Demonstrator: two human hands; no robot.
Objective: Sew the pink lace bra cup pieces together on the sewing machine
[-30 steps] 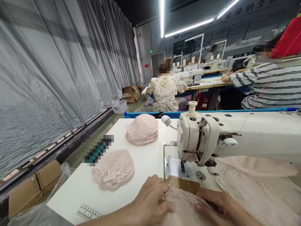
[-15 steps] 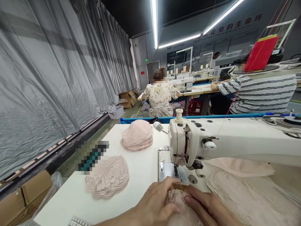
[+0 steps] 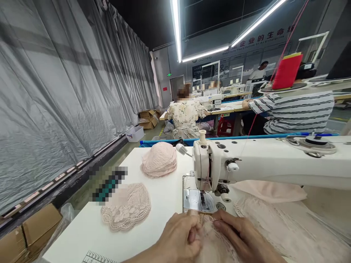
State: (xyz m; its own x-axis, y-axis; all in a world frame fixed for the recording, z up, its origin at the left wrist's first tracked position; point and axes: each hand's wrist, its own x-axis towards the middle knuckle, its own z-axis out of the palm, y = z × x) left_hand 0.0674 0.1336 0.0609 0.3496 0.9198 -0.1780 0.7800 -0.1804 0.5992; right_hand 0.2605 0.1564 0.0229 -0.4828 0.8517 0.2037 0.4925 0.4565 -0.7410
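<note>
A pale pink lace piece (image 3: 214,239) lies between my two hands, just in front of the presser foot (image 3: 203,199) of a white sewing machine (image 3: 263,157). My left hand (image 3: 181,233) is curled closed with its fingertips pinching the left edge of the lace. On the other side, my right hand (image 3: 242,233) has its fingers pressed together on the lace's right edge. The lace's lower part runs out of the frame. Further left on the table sit a scalloped lace piece (image 3: 127,210) and a stack of pink lace cups (image 3: 159,160).
More pink fabric (image 3: 279,219) is spread under the machine arm. A ruler marking (image 3: 97,257) shows at the white table's (image 3: 164,197) front edge. Cardboard boxes (image 3: 41,226) stand on the floor at left. Two people work at machines beyond; a third person stands farther back.
My left hand's fingers have curled in from a spread grip over the lace. The lace is flatter between my hands. The camera view has turned slightly right.
</note>
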